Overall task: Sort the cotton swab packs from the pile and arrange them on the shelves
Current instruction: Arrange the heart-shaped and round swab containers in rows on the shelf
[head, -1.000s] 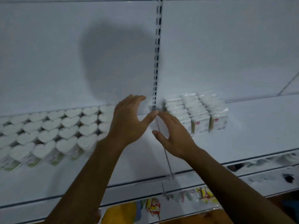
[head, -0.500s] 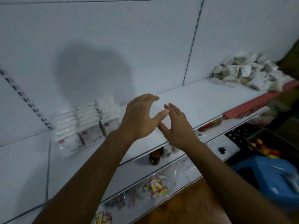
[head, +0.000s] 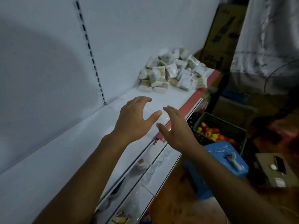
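A loose pile of cotton swab packs (head: 174,73) lies at the far right end of the white shelf (head: 68,156), against the back panel. My left hand (head: 135,120) hovers over the shelf's middle, fingers spread and slightly bent, holding nothing. Beside it, my right hand (head: 176,128) is held above the shelf's red front edge (head: 191,102), fingers straight, also empty. Both hands are well short of the pile. The arranged packs are out of view.
Lower shelves (head: 145,180) below hold small bottles and packets. A dark crate of red and yellow items (head: 216,131) and a blue plastic stool (head: 226,160) stand on the floor to the right. Cardboard boxes (head: 221,38) rise behind the pile.
The view has swung right, from the arranged rows of packs toward the pile. Both empty hands have travelled right along the shelf, and the pile is now closer.
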